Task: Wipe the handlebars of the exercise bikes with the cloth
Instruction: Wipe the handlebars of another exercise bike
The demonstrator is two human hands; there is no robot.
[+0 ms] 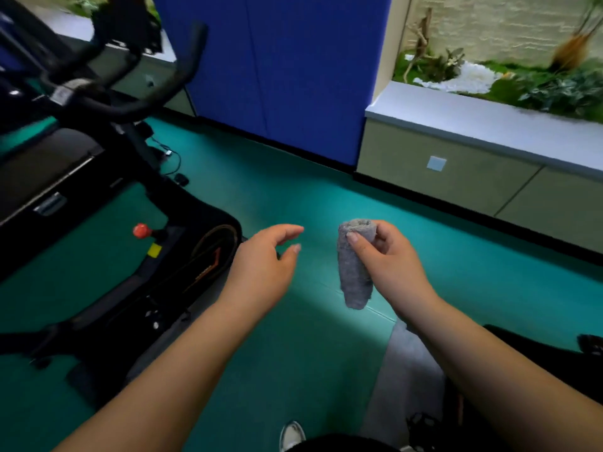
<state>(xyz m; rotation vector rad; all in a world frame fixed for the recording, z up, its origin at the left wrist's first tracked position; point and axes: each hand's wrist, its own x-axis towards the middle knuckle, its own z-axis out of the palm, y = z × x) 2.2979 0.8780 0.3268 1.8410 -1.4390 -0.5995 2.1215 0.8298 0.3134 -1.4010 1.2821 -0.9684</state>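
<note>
Right hand [388, 259] grips cloth [354, 265] — rolled, long axis vertical.

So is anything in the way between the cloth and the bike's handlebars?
Nothing visible. The right hand holds the cloth over open green floor, and the handlebars sit up to the left.

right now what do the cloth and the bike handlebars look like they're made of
Cloth: grey, soft, fuzzy matte fabric, likely terry or microfibre; it hangs limp and rolled from the right hand.
Handlebars: black matte bars, probably rubber or foam over metal; blur leaves this open.
</note>
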